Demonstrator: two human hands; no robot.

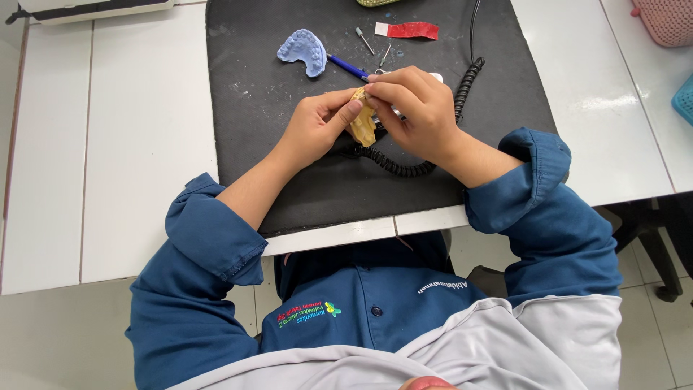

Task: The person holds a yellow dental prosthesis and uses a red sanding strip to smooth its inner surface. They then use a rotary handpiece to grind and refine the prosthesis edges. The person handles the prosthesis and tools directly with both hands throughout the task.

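My left hand (315,124) grips a yellow dental cast (363,127) over the black mat (253,108). My right hand (415,108) is closed around a slim metal handpiece (397,112), its tip against the top of the cast; most of the tool is hidden by my fingers. A black coiled cord (462,90) runs from under my right hand up the mat. A blue dental cast (304,50) lies on the mat beyond my left hand, with a blue pen-like tool (347,67) next to it.
A red and white strip (408,29) and small metal burs (364,40) lie at the mat's far edge. The white table (108,144) extends left and right. A pink basket (668,20) and a teal basket (684,100) sit at the right.
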